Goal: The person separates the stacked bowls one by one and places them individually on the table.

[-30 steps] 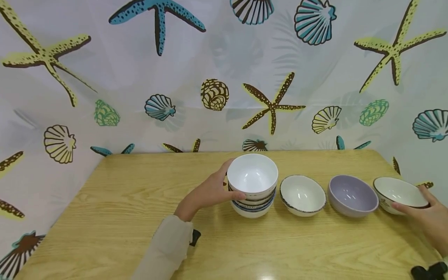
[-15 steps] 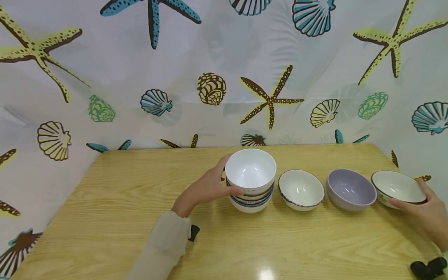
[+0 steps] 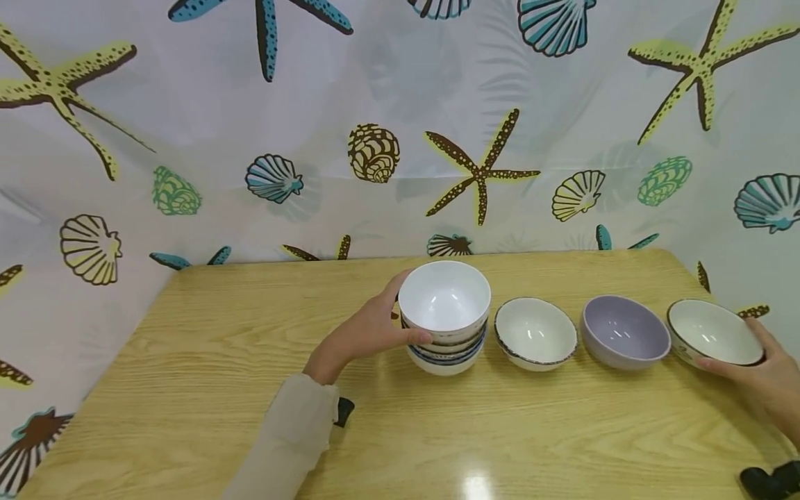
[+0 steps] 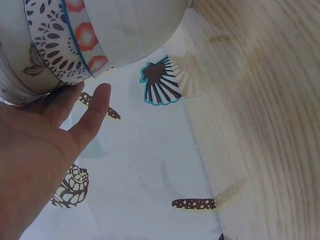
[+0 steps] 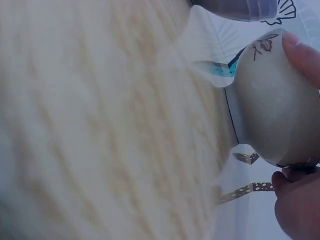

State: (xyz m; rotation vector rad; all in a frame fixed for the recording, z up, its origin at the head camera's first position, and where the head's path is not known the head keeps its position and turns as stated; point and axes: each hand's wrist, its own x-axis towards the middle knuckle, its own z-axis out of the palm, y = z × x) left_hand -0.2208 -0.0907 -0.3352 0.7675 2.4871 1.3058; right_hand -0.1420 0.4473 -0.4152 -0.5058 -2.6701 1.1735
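Note:
A stack of several bowls (image 3: 444,298), a plain white one on top, stands mid-table. My left hand (image 3: 369,331) grips its left side, thumb in front and fingers behind. In the left wrist view the fingers (image 4: 92,112) lie against the patterned bowls (image 4: 55,40). At the far right my right hand (image 3: 759,378) holds a dark-rimmed white bowl (image 3: 712,333) by its right side, thumb in front. The right wrist view shows that bowl (image 5: 275,100) between thumb and fingers. Between the hands stand a dark-rimmed white bowl (image 3: 535,333) and a purple bowl (image 3: 625,332).
The wooden table (image 3: 187,389) extends left and in front of the bowls. Behind it hangs a white cloth (image 3: 325,125) printed with shells and starfish, which also runs down both sides.
The head view has tilted slightly, so the bowls and table appear a little higher. Both hands keep their grips; the right bowl sits about the same beside the purple one.

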